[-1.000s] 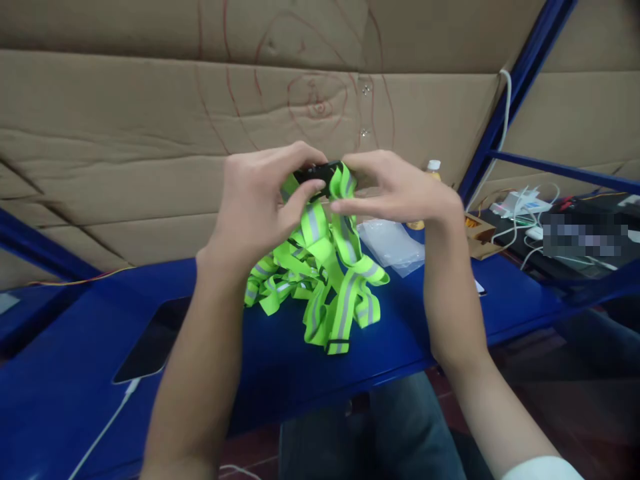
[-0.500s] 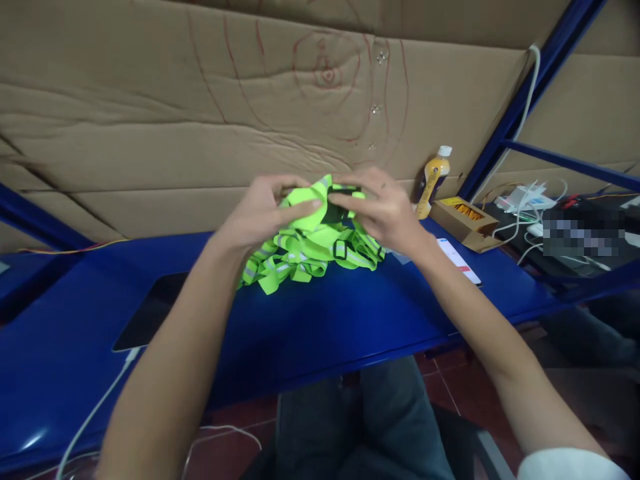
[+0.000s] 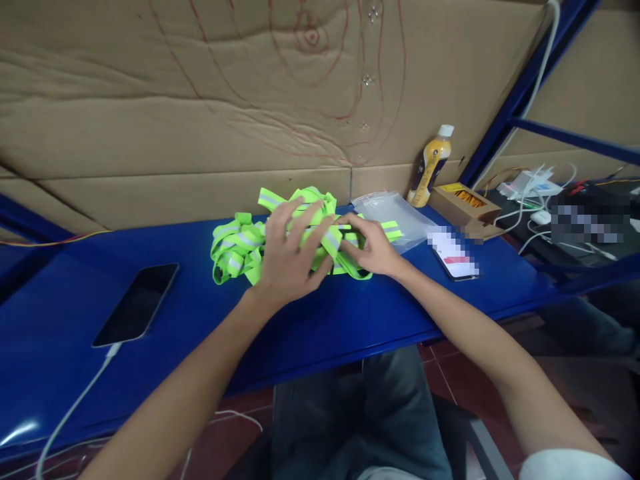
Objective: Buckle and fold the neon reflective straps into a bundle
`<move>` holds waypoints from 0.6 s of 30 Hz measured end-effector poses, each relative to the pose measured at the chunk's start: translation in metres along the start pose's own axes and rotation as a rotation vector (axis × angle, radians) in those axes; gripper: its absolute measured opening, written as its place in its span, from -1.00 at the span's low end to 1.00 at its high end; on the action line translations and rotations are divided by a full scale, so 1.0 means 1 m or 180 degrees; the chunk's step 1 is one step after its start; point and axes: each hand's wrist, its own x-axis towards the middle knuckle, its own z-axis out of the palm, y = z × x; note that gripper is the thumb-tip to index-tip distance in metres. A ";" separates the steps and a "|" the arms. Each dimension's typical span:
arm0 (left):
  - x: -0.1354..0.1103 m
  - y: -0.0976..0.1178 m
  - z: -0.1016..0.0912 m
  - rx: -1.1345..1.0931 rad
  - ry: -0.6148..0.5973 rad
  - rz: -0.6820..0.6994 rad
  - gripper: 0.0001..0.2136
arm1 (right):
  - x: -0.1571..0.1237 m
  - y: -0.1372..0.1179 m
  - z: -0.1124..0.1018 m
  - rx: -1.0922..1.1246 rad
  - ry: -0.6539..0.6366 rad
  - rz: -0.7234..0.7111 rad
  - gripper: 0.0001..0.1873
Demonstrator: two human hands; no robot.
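Reflective straps (image 3: 240, 243): fluorescent yellow-green, each with a silver-grey stripe down the middle.
Table (image 3: 310, 320): glossy deep blue.
Phone (image 3: 136, 303): black screen, white cable (image 3: 75, 407).
Bottle (image 3: 430, 167): yellow-orange, white cap.
Small box (image 3: 465, 203): brown card, yellow on top.
Plastic bag (image 3: 390, 213): clear, whitish.
Cardboard wall (image 3: 200, 100): tan, with red curved pen lines.
Trousers (image 3: 370, 413): dark grey-blue.

Dim even indoor light, soft shadows, faint glare on blue table (image 3: 30, 427), wide-angle edge stretching
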 end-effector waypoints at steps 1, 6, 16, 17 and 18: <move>0.000 0.004 0.000 -0.0010 -0.0149 0.0268 -0.41 | 0.000 0.000 -0.001 0.0039 -0.0004 0.0027 -0.83; 0.000 0.012 0.006 0.0078 -0.0597 0.0167 -0.58 | 0.002 0.005 0.001 0.0423 0.0185 0.0182 -0.78; -0.003 0.009 0.005 0.0018 -0.0683 -0.0452 -0.63 | 0.007 0.018 0.018 0.1154 0.0665 0.0579 -0.56; -0.003 0.010 0.006 0.0011 -0.0700 -0.0451 -0.65 | 0.007 0.018 0.019 0.1144 0.0681 0.0610 -0.53; -0.004 0.010 0.007 0.0020 -0.0725 -0.0447 -0.67 | 0.007 0.017 0.019 0.1129 0.0688 0.0628 -0.50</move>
